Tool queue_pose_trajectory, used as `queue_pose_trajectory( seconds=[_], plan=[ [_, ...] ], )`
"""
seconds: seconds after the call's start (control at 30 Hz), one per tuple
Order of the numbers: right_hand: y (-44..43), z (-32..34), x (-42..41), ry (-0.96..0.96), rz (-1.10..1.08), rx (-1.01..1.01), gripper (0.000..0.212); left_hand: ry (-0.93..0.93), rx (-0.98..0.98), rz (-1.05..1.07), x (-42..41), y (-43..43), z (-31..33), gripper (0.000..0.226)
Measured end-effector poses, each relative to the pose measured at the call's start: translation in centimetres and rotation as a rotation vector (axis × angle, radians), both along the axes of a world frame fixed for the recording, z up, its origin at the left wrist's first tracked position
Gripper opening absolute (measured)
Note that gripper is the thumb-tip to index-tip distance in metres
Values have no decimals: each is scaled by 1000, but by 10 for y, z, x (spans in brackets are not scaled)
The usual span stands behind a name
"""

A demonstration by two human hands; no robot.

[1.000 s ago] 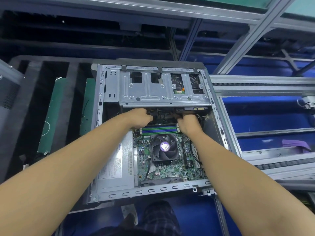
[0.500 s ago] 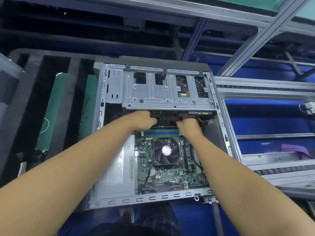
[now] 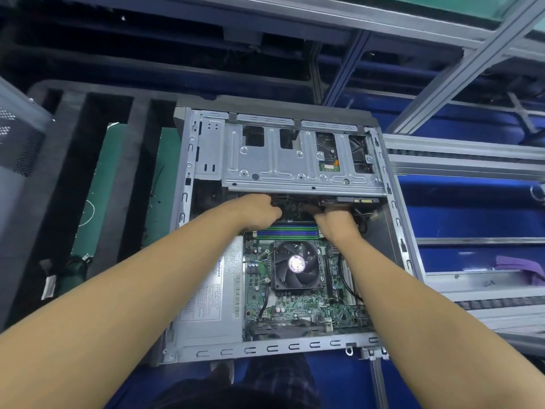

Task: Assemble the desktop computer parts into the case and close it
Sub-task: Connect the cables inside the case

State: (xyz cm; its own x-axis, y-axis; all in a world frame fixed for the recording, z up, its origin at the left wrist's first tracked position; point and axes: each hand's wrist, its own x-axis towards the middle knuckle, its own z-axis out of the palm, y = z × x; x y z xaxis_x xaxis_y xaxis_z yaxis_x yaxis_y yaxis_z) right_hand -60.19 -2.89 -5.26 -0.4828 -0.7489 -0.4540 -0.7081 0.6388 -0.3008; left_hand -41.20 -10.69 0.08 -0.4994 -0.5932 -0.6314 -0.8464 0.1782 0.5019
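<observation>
The open case (image 3: 265, 348) lies on its side straight ahead of the person, with the motherboard (image 3: 295, 308) flat inside it and the CPU fan (image 3: 296, 264) near the board's middle. Just beyond the fan run the green and blue memory sticks (image 3: 287, 231). Beyond those again the metal drive cage (image 3: 295, 160) spans the case's far end. Both hands reach into the dark gap under the cage's near edge. The left hand (image 3: 256, 209) is beyond and left of the fan, the right hand (image 3: 334, 224) beyond and right of it, and dark cables (image 3: 290, 206) lie between them. The fingers of each hand curl down into the shadow (whether they grip a cable or a plug there cannot be told). Left of the fan sits the silver power supply (image 3: 206, 296) with its printed label. Farther left of the fan, outside the case, a black foam tray (image 3: 118, 172) holds green boards (image 3: 97, 202) upright in its slots. Well to the right of the fan, past the case wall, grey rails (image 3: 472, 160) cross a blue surface (image 3: 472, 211), where a purple item (image 3: 530, 267) lies.
</observation>
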Motion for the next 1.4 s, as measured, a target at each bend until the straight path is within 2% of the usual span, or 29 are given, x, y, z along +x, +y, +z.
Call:
queue_pose_trajectory(
  seconds=[0.1,0.2,0.33,0.43,0.53,0.6,0.67,0.8,0.87,0.93,1.1,1.2,1.3,1.4],
  plan=[
    [2,8,4,84,49,38,50,-7,-11,16,2,0,-1,29],
    [9,24,15,-32,59,-21,45,-3,-19,44,5,3,3,30],
    [21,43,26,-115,168,40,46,14,-10,-33,4,11,23,28],
    [39,63,23,-297,225,55,57,-146,-69,-236,2,26,42,59],
    [58,80,11,-399,255,104,58,-285,-257,-334,1,41,58,61],
    [65,94,3,-435,250,121,49,-230,-303,-269,3,50,71,54],
    [69,107,-2,-481,263,124,41,-84,-304,-166,6,58,80,43],
    [69,126,0,-691,164,-14,34,169,-388,105,24,74,85,20],
    [65,130,7,-688,145,-106,31,296,-372,256,37,79,84,21],
    [60,133,21,-707,157,-165,28,383,-394,318,52,80,84,24],
    [33,141,84,-798,239,-224,27,436,-531,301,94,76,80,31],
    [14,144,130,-799,285,-263,28,501,-572,376,128,74,76,27],
    [-5,144,178,-759,364,-288,27,559,-558,518,171,68,69,24],
    [-24,139,227,-710,432,-284,27,537,-483,594,224,57,58,26]
  ],
)
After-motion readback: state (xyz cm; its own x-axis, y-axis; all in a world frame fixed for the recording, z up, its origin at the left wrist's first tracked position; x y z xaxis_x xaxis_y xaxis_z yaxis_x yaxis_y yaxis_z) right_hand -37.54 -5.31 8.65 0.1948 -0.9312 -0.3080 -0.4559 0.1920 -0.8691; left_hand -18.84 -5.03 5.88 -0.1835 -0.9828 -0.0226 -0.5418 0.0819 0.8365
